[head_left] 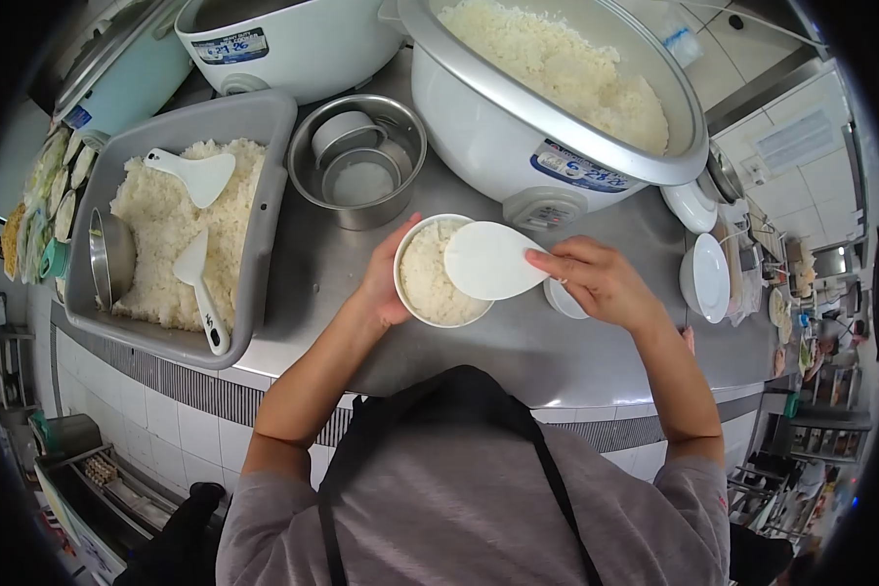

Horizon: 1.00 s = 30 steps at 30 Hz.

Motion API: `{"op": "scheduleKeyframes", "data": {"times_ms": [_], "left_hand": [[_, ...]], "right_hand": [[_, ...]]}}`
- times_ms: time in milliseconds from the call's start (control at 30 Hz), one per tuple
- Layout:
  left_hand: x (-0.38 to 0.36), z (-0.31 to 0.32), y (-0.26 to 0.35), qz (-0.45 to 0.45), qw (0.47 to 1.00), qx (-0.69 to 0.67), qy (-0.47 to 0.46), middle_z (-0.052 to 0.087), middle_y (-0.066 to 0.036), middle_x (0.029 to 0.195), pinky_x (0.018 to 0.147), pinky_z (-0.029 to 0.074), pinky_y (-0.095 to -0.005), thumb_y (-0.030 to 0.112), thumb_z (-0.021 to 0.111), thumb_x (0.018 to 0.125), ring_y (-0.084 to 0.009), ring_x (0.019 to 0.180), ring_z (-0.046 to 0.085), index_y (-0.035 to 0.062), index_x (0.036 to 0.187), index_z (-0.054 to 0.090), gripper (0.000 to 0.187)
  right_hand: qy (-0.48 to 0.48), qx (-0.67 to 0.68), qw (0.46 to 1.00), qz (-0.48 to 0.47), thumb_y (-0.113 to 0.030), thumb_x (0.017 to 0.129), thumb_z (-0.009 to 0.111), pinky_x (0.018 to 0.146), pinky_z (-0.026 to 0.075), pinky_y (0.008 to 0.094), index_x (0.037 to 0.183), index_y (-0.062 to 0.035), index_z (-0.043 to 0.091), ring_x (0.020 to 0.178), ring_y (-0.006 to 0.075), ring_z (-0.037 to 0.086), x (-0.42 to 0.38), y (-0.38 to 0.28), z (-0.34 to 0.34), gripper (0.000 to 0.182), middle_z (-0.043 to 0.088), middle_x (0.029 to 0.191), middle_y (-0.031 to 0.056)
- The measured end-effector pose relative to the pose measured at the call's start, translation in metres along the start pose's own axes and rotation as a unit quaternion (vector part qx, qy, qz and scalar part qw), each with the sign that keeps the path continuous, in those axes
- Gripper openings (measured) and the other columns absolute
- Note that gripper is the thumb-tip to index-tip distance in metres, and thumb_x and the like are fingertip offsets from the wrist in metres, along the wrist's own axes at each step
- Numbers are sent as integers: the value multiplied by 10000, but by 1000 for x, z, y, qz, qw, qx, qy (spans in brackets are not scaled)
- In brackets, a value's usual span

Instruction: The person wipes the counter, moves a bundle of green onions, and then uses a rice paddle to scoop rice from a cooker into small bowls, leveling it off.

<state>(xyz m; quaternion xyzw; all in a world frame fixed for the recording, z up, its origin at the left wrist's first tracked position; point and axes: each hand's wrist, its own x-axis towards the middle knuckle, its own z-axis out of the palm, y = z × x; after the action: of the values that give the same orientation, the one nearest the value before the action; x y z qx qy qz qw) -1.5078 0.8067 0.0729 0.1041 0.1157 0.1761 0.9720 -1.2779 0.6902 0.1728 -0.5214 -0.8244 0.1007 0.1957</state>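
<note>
My left hand (386, 283) grips the left rim of a white bowl (430, 278) filled with cooked rice, held just above the steel counter (557, 342). My right hand (601, 278) holds a white rice paddle (488, 261), whose flat blade lies over the right side of the bowl, on the rice. Just behind stands a large white rice cooker (547, 98), open and full of white rice.
A grey tub (254, 254) of rice with two white paddles and a steel bowl sits at the left. A steel pot (361, 161) with small bowls inside stands between tub and cooker. White bowls (708, 278) lie at the right. A second cooker (293, 44) is at the back.
</note>
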Motion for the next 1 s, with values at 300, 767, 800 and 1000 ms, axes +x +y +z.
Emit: {"op": "scheduleKeyframes", "data": {"times_ms": [300,767,800,1000], "left_hand": [[10,-23,-9,31,998,-57,14,513,-151,1182,906,418,-418,442,348,890,-288,1074,511,14,1172,480,530],[41,-69,3,310,863,373,138,513,-147,1147,949,372,-343,23,332,892,-234,1104,475,-16,1192,411,313],[38,-63,9,354,781,500,121,530,-139,1114,935,380,-337,22,323,893,-225,1076,494,-10,1177,431,305],[69,54,-50,124,499,858,9,596,-207,928,712,483,-386,265,517,821,-322,778,599,-51,1007,545,367]], "right_hand": [[84,289,920,249,23,820,509,719,493,286,1166,-36,510,861,171,566,-42,8,37,351,574,980,82],[250,407,839,262,-67,891,470,799,405,224,1182,-15,472,913,99,515,-51,-27,135,296,550,1058,42],[268,311,875,258,-65,891,464,740,427,218,1161,-24,489,843,92,533,-57,-25,108,274,568,1025,46],[501,83,847,156,-71,883,440,665,451,255,1089,27,496,814,142,575,-38,42,-93,235,599,919,82]]}}
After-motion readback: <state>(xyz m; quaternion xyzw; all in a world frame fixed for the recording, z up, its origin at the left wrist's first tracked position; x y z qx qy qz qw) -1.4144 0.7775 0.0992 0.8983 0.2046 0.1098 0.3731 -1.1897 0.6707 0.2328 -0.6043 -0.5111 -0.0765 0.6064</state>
